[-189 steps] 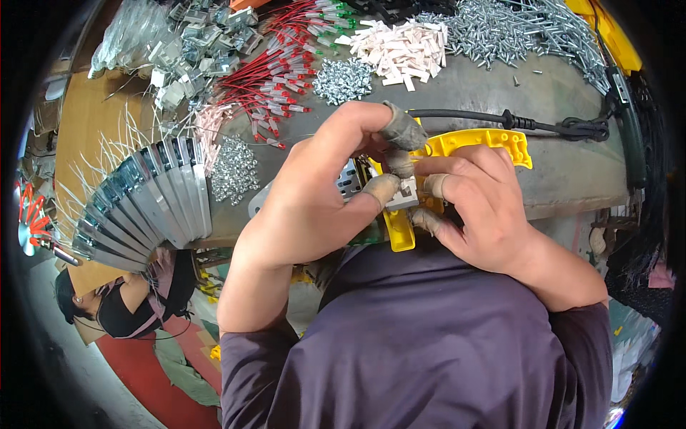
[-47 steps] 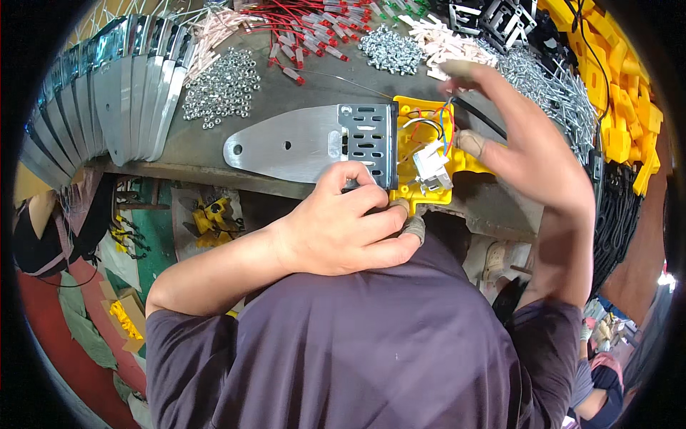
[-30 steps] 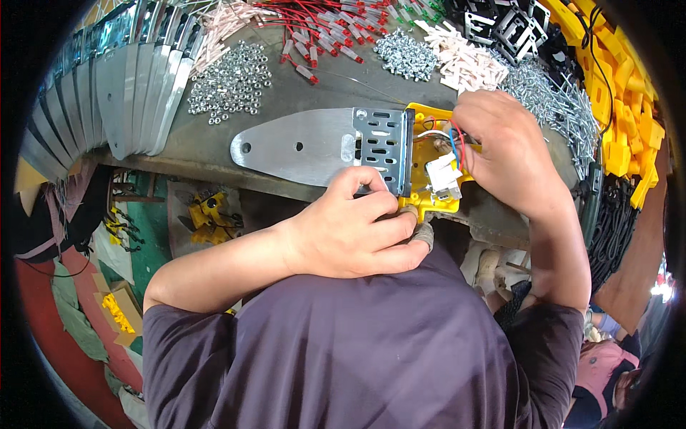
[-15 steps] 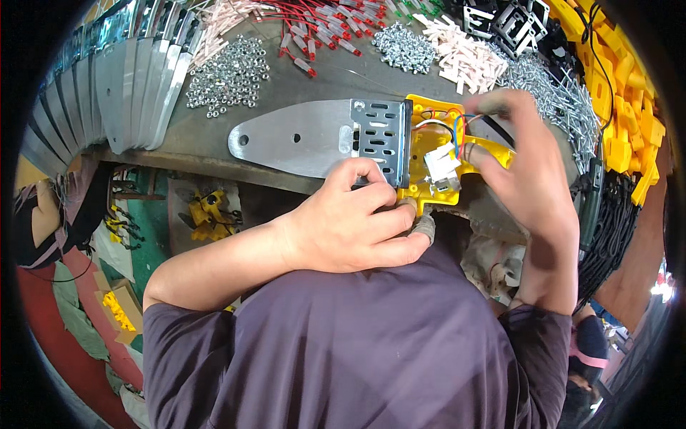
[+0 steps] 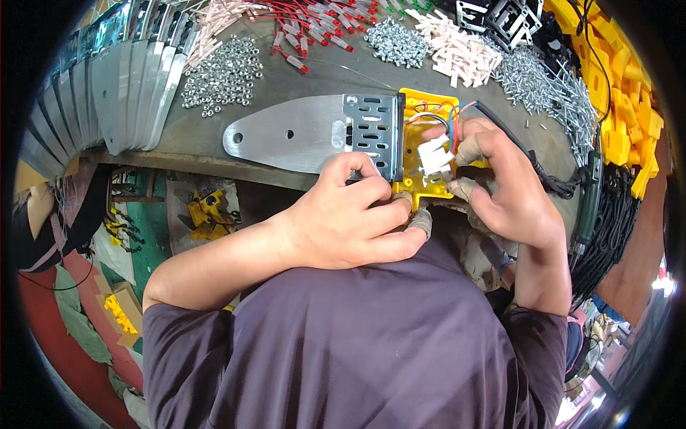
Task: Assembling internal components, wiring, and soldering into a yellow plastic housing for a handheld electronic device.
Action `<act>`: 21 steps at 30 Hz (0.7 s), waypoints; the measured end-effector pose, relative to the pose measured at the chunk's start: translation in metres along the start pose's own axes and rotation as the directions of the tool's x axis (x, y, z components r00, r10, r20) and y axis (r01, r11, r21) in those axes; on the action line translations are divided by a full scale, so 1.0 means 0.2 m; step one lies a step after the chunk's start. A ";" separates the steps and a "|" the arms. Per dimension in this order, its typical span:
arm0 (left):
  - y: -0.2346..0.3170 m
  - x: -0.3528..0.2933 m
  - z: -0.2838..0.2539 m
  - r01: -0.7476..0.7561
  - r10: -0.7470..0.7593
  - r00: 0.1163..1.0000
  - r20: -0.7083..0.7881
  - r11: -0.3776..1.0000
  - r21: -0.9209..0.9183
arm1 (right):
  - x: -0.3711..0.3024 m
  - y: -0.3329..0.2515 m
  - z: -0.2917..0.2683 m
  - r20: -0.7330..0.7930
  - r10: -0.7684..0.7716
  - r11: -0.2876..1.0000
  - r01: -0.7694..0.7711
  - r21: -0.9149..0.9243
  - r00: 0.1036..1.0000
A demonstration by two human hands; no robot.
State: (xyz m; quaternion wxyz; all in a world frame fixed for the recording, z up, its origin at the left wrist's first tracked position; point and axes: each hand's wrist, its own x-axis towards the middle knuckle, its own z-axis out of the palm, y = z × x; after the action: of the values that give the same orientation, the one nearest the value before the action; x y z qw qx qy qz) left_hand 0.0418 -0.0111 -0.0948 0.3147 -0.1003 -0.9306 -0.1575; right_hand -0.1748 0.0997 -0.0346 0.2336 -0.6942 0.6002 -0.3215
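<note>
A yellow plastic housing [image 5: 423,187] lies hollow side up, joined to a flat silver metal plate [image 5: 289,114] with a slotted end [image 5: 368,127]. My left hand [image 5: 350,214] is closed on the near edge where plate and housing meet, a worn wrap on one fingertip. Inside the housing sits a white switch-like block [image 5: 434,156] with red, blue and dark wires around it. My right hand [image 5: 504,168] is bent over the housing's right side. Its thumb and wrapped finger are apart beside the block, and another fingertip reaches in among the wires. A black cable [image 5: 504,127] runs behind this hand.
Silver nuts [image 5: 221,79], small screws [image 5: 396,43], white strips [image 5: 457,50] and longer screws [image 5: 547,82] lie in heaps along the back. Red-wired parts [image 5: 321,25] sit between. Metal plates [image 5: 132,86] stand at left; yellow housings [image 5: 622,93] and black cables [image 5: 614,222] are at right.
My right hand has come down and left, its fingers curling toward the white block. The black cable shows more fully behind it. My left hand keeps its grip on the housing.
</note>
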 end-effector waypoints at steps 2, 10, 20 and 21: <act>0.00 0.00 0.00 -0.002 0.002 1.000 -0.009 1.000 -0.002 | 0.00 -0.01 -0.02 0.025 -0.063 0.998 0.064 -0.017 0.998; 0.00 0.00 0.00 -0.003 0.003 1.000 -0.002 1.000 0.000 | 0.00 -0.03 -0.02 0.058 -0.111 0.989 0.116 -0.093 0.992; 0.00 0.01 0.01 -0.005 0.005 0.998 -0.062 1.000 0.006 | -0.04 0.06 0.01 -0.022 -0.031 0.975 0.035 0.222 0.999; 0.00 0.01 0.01 -0.002 0.002 0.998 -0.061 1.000 -0.001 | -0.04 0.06 0.02 -0.069 -0.042 0.975 0.056 0.213 0.997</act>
State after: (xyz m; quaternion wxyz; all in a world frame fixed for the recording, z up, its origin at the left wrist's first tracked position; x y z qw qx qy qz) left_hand 0.0387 -0.0108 -0.0951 0.3431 -0.0967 -0.9204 -0.1604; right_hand -0.1800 0.1045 -0.0472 0.2800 -0.6688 0.5519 -0.4120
